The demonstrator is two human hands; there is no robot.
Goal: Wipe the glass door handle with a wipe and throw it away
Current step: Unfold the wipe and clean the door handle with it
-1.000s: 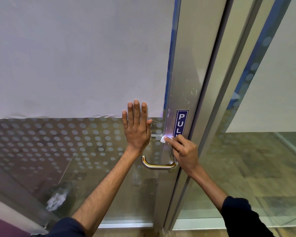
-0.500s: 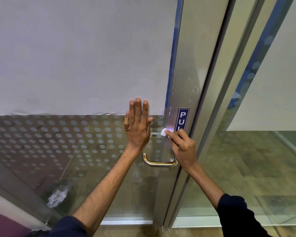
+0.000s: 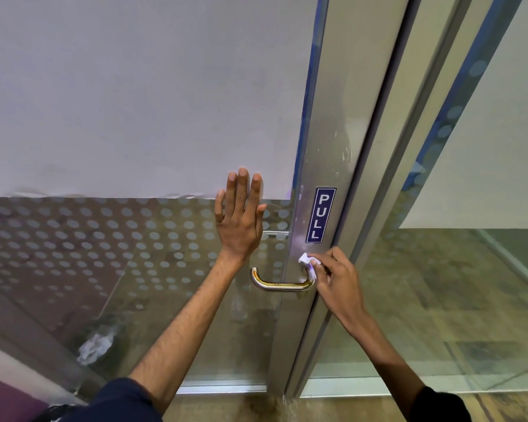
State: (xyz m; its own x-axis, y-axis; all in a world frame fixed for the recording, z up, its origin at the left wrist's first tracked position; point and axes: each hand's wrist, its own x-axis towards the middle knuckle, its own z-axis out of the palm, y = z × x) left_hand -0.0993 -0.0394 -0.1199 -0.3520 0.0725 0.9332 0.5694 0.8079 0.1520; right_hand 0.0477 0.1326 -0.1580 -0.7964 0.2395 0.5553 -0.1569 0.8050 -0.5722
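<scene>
A metal U-shaped door handle (image 3: 279,284) is fixed to the aluminium stile of a glass door (image 3: 134,269). My right hand (image 3: 337,284) pinches a small crumpled white wipe (image 3: 308,259) and presses it against the handle's right post, just below the blue PULL sign (image 3: 320,214). My left hand (image 3: 240,220) lies flat on the glass with fingers spread upward, above and left of the handle. The handle's upper bar is partly hidden behind my left hand.
The door's upper half is frosted white, the lower half dotted clear glass. A second glass panel (image 3: 439,284) and its metal frame stand to the right. The floor threshold (image 3: 226,388) runs along the bottom.
My right hand has slid the wipe down and to the right, from the handle's upper mount beside the PULL sign to the right post below it. The left hand stays flat on the glass.
</scene>
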